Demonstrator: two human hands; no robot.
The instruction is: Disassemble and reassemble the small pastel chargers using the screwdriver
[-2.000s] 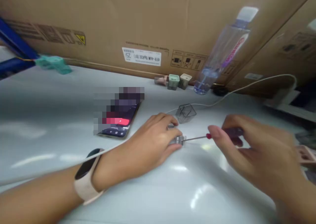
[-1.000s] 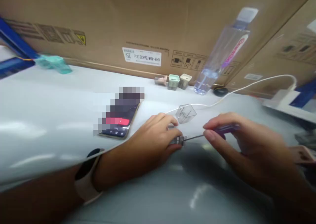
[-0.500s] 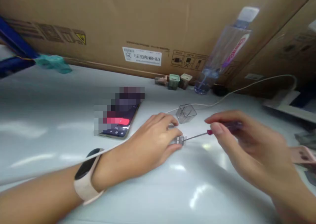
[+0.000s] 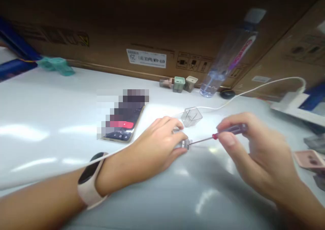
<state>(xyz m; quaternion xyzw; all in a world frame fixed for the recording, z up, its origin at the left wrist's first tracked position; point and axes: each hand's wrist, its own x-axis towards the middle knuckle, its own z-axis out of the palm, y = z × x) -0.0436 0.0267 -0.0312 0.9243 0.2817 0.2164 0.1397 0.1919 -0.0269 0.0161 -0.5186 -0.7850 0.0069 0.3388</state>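
Note:
My left hand [image 4: 165, 142] lies on the table with thumb and fingers closed round a small pale piece with a shiny metal part [image 4: 186, 144]; most of it is hidden under the fingers. In my right hand [image 4: 256, 155] is a screwdriver [image 4: 231, 131] with a see-through purple handle and a red collar, pinched between thumb and fingertips. Its thin shaft slants left and down, and the tip meets the small piece. Just behind my left fingers stands a clear, open plastic box [image 4: 191, 117].
A phone [image 4: 124, 125] lies left of my hands, partly blurred out. Several small lidded containers [image 4: 179, 84] and a tilted-looking bottle [image 4: 223, 64] stand by the cardboard box [image 4: 106, 54]. A white cable [image 4: 243, 93] crosses behind. A pink-topped item [image 4: 308, 158] sits at right.
My right fingers have shifted on the screwdriver, uncovering more of its handle. The tip stays on the small piece, and my left hand is nearly still.

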